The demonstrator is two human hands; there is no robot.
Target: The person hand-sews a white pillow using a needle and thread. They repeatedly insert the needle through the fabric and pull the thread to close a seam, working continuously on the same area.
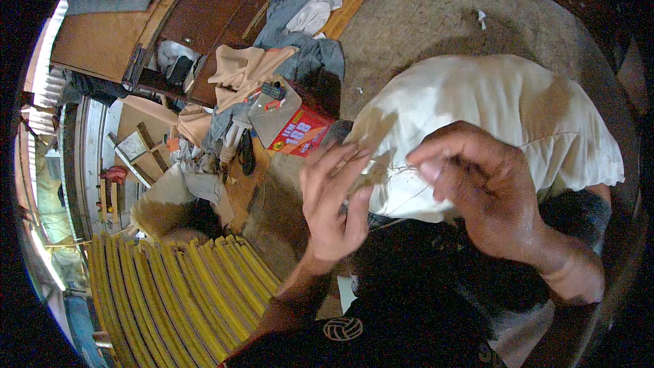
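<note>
A large cream cloth-covered piece (470, 88), rounded like a cushion, lies across my lap. Over its near part my left hand (334, 208) is raised, fingers spread and thumb apart, with nothing visible in it. To its right, my right hand (480, 194) is closed, thumb and forefinger pinched together. A thin thread (402, 168) shows at those fingertips and runs toward the left hand. Whether a needle is in the pinch cannot be made out, as the fingers are slightly blurred.
Left of the cream piece stands a red-labelled tin (300, 129) with small items on top. Beige cloth (248, 71) and blue-grey fabric (293, 20) are heaped behind it. A yellow slatted seat (177, 293) is at my near left. Wooden cabinets (211, 13) line the far left.
</note>
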